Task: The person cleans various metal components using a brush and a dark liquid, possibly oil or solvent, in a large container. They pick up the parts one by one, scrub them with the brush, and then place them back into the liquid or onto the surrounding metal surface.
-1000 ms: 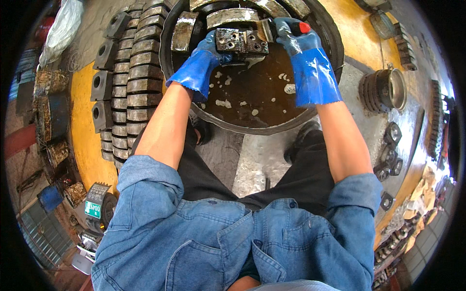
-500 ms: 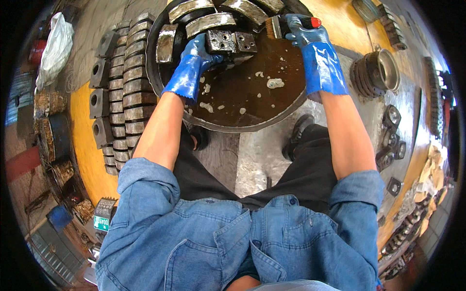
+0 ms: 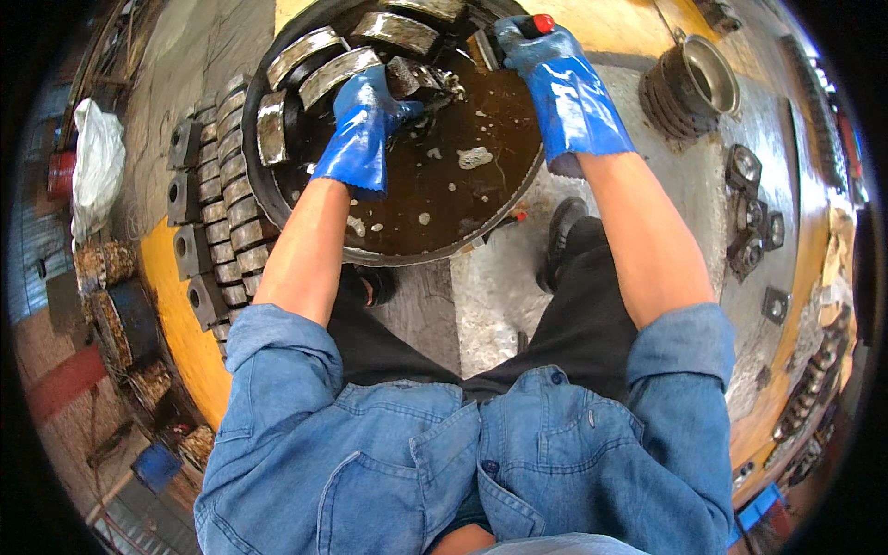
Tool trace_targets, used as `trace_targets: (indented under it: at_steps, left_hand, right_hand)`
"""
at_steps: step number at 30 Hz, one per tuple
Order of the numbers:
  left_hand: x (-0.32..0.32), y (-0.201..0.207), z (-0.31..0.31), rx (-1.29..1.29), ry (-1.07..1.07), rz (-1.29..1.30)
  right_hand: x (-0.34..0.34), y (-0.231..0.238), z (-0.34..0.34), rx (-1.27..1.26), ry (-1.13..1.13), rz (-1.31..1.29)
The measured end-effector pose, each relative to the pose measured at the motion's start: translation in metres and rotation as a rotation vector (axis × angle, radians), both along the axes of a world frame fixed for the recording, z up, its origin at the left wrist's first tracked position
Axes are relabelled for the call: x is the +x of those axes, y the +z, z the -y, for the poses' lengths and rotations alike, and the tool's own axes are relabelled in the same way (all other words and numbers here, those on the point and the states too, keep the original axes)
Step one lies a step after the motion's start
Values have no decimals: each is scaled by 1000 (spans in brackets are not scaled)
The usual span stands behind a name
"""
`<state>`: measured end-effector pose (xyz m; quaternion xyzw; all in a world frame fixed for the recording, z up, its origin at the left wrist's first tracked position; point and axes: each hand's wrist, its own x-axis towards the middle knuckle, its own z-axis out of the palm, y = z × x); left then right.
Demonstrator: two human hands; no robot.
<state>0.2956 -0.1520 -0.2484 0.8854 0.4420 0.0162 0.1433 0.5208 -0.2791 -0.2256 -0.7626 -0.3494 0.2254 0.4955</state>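
Note:
My left hand (image 3: 365, 100), in a blue rubber glove, is closed on a dark wet metal block (image 3: 414, 81), held low over the brown liquid (image 3: 462, 190) in a large round basin (image 3: 407, 255). Earlier, two rows of holes showed on its face; now it is tilted and glistening. In my right hand (image 3: 546, 51), also gloved in blue, is a paintbrush (image 3: 536, 25) with a red-tipped dark handle. Its bristles point left, just right of the block, and the glove hides part of it. Several curved metal segments (image 3: 339, 74) lie in the basin beyond my left hand.
Rows of ring-like metal parts (image 3: 250, 208) and dark blocks with holes (image 3: 191, 252) stand left of the basin. To the right are a metal pot (image 3: 710, 79) on stacked rings and several square flanged parts (image 3: 747, 217). A white plastic bag (image 3: 97, 171) hangs far left.
The block has tipped, so its holed face no longer shows, and it sits lower toward the liquid. The brush has drawn back toward the upper right of the block. The whole view has shifted slightly.

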Motion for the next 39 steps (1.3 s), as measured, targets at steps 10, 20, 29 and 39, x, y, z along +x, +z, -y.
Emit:
trace_targets:
  at_steps: [10, 20, 29, 39]
  left_hand:
    - [74, -27, 3, 194, -63, -192]
    - [74, -21, 9, 74, -225, -195]
    - [3, -3, 1, -644, -74, 307]
    - [-6, -16, 5, -425, -92, -19]
  right_hand:
    - [12, 9, 9, -12, -1, 36]
    - [18, 15, 17, -22, 12, 34]
    - [19, 17, 17, -25, 17, 49]
    - [18, 24, 18, -44, 6, 75]
